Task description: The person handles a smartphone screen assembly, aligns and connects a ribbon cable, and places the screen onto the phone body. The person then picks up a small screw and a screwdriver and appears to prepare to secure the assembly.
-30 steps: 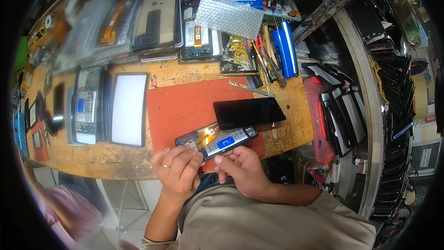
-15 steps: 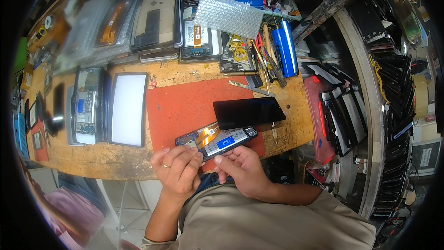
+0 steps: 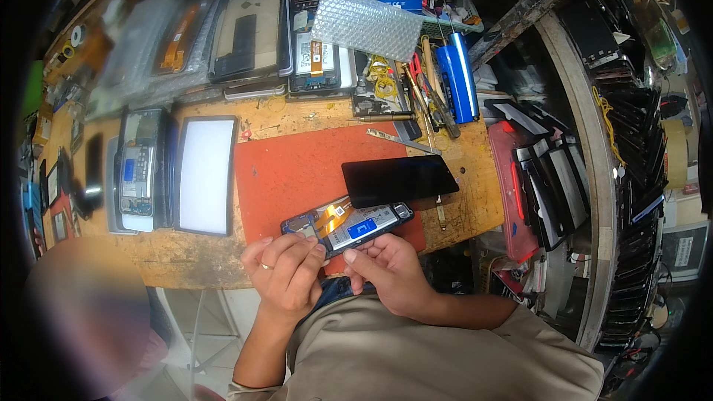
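Note:
An opened phone point(image 3: 382, 221) lies tilted over the near edge of the red mat, its inside facing up. A silver battery with a blue label and an orange flex cable point(image 3: 336, 215) show in it. My left hand point(image 3: 288, 271) closes over the phone's near left end, fingertips pressed together at the frame. My right hand point(image 3: 394, 271) is curled at the near long edge, thumb and fingers gripping it. A black phone screen point(image 3: 401, 182) rests just beyond, overlapping the phone's far edge. What lies under my left fingertips is hidden.
The red mat point(image 3: 290, 163) covers part of the wooden bench. Left stand another opened phone point(image 3: 141, 171) and a white panel point(image 3: 206, 174). Tools, a blue cylinder point(image 3: 462, 78) and bubble wrap point(image 3: 368, 24) lie behind. A blurred person point(image 3: 89, 319) is close at the lower left.
The person at the lower left has leaned in toward the bench, now covering its near left edge. My hands, the phone and the screen stay where they were.

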The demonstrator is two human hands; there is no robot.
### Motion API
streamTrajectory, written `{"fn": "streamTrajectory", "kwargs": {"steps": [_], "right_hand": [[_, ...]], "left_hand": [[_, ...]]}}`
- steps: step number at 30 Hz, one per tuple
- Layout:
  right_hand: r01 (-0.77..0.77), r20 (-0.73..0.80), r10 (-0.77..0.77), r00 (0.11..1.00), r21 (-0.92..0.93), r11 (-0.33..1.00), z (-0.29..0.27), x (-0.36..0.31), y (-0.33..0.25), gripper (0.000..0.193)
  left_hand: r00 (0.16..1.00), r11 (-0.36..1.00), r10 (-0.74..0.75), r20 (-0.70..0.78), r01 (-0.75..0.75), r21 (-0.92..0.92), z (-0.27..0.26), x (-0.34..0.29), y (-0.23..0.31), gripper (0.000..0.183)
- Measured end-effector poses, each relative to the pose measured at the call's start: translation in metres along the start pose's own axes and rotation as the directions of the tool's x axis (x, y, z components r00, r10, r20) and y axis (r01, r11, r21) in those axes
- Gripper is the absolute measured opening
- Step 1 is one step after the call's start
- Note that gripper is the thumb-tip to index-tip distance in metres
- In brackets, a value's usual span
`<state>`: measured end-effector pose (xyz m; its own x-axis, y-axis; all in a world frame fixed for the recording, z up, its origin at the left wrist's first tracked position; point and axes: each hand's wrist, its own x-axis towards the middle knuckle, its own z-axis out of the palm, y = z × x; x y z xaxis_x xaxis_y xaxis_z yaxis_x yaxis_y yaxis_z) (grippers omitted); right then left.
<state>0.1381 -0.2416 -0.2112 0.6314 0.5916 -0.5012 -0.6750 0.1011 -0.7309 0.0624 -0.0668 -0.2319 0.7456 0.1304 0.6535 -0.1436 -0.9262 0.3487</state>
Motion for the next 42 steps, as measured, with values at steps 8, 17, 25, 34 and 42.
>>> {"fn": "streamTrajectory", "kwargs": {"steps": [8,17,25,34,42], "right_hand": [[0.000,-0.010,0.000,1.000,0.003,1.000,0.0005,-0.0001,0.0003,0.013],[-0.001,-0.015,0.000,1.000,-0.012,1.000,0.0008,-0.0005,-0.0010,0.013],[-0.004,-0.007,0.004,1.000,-0.005,1.000,0.0012,-0.0008,-0.0020,0.013],[0.002,-0.009,-0.002,1.000,0.001,1.000,0.0004,-0.0005,0.0002,0.014],[0.000,0.002,0.000,1.000,0.019,1.000,0.0013,0.0018,0.0012,0.014]], "left_hand": [[1.000,1.000,-0.002,0.005,0.002,-0.001,-0.0009,-0.0001,-0.0001,0.016],[1.000,1.000,0.000,0.008,0.000,0.012,-0.0001,-0.0002,-0.0001,0.016],[1.000,1.000,0.005,-0.002,-0.005,0.010,0.0002,0.0005,-0.0001,0.014],[1.000,1.000,0.011,0.012,-0.011,0.014,0.0001,0.0001,-0.0006,0.014],[0.999,0.999,0.007,0.041,-0.005,-0.034,0.0018,0.0017,0.0000,0.014]]}}
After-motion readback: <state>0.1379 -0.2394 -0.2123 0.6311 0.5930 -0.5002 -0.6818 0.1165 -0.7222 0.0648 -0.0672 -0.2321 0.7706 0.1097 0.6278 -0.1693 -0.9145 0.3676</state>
